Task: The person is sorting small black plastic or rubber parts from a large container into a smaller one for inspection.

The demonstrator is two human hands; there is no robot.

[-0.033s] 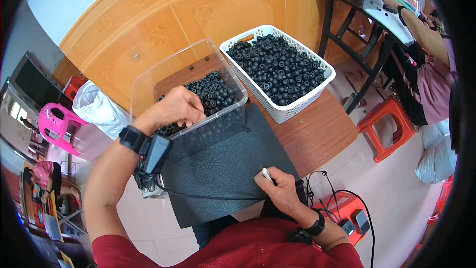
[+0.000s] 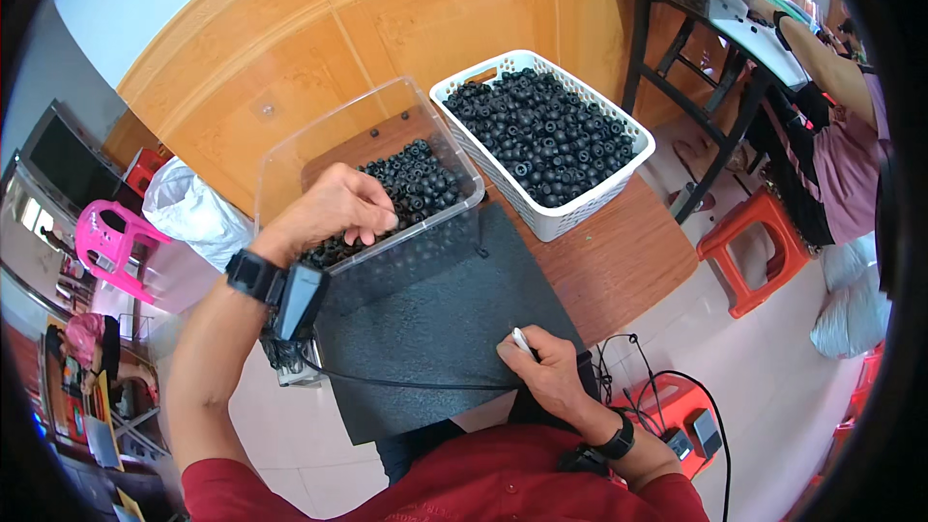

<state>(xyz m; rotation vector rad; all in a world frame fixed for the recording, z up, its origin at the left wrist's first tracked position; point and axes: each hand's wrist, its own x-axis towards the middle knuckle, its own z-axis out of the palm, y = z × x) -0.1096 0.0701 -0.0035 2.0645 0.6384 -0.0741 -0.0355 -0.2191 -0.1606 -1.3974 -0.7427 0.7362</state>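
Note:
My left hand (image 2: 346, 205) is over the near side of a clear plastic bin (image 2: 406, 242), thumb and fingers pinched together. Whatever the pinch holds, if anything, is too small to make out. Small black ring-shaped parts (image 2: 418, 174) lie heaped in the bin. Closed round a slim white pen-like tool (image 2: 522, 340) is my right hand (image 2: 551, 367), low over the right edge of a black mat (image 2: 435, 329). The tool's lower part is hidden by the fingers.
A white basket (image 2: 561, 222) heaped with black parts stands right of the bin on a wooden table (image 2: 619, 271). A black cable (image 2: 416, 384) crosses the mat. At right are a red stool (image 2: 759, 251) and another person's arm (image 2: 831, 63).
My left hand has shifted very slightly up and to the left over the bin, still pinched. My right hand has stayed in place with the white tool.

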